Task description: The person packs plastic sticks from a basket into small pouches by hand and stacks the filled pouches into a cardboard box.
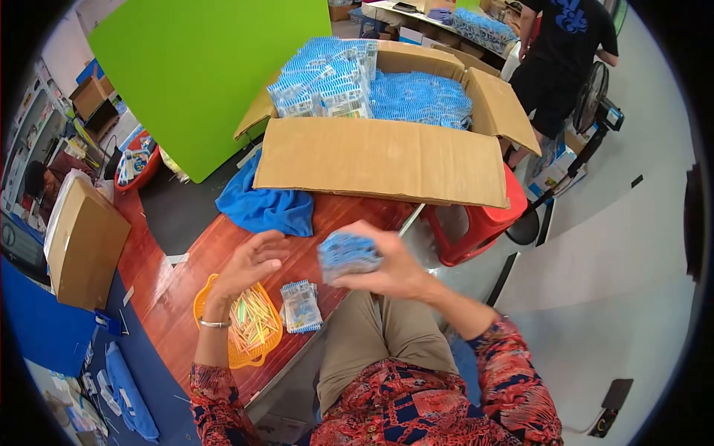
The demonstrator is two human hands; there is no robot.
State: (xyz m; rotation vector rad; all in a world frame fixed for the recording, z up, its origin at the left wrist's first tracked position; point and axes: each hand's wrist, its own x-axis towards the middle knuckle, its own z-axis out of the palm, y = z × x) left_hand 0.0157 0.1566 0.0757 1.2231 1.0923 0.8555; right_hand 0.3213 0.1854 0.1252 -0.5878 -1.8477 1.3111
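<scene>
the right hand [393,262] was clamped on the bundle [346,254] of blue packets, held up before the lap near the edge of the counter [167,320]. the left hand [251,264] was unloaded, fingers apart and partly curled. the bundle was located to the right of the left hand, a gap between them; its long axis could not be told owing to blur. a stack [301,306] lay on the counter beside the basket [198,306] of sticks [253,323], long axis pointing roughly away from the person. the box [379,160] was positioned beyond both hands.
</scene>
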